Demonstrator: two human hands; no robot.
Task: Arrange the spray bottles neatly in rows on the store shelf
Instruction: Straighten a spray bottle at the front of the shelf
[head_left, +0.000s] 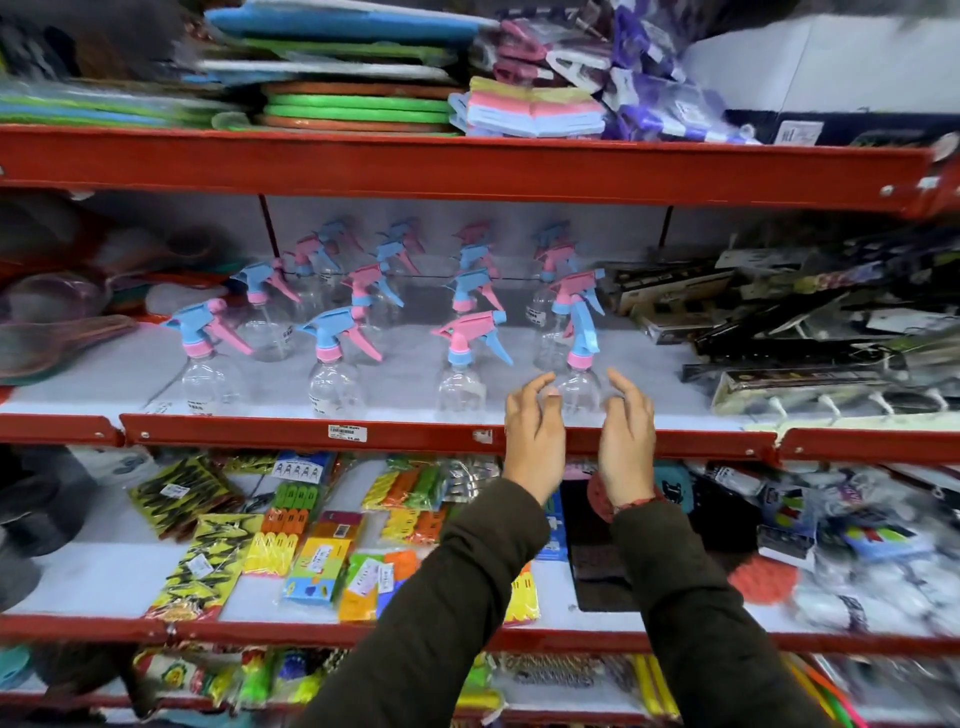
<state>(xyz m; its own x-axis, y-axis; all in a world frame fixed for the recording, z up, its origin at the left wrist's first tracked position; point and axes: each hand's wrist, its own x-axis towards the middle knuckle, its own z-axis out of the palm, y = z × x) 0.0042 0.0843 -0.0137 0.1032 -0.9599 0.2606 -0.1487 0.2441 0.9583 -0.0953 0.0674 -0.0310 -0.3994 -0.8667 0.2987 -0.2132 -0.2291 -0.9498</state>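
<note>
Several clear spray bottles with pink and blue trigger heads stand in rows on the white middle shelf (119, 384), behind its red front rail. The front-right bottle (581, 374) has a blue trigger on a pink collar. My left hand (535, 431) and my right hand (626, 431) are on either side of that bottle's body, fingers curled and apart, close to it but not gripping it. Further left in the front row stand a pink-headed bottle (462, 374), a blue-headed bottle (335, 374) and another blue-headed one (208, 364).
Black packaged goods (779, 332) crowd the right end of the same shelf. Plastic ware (62, 322) lies at its left end. The red rail (415, 434) carries a price tag. Bagged clips and packets (311, 530) fill the shelf below; mats and sponges (353, 98) lie above.
</note>
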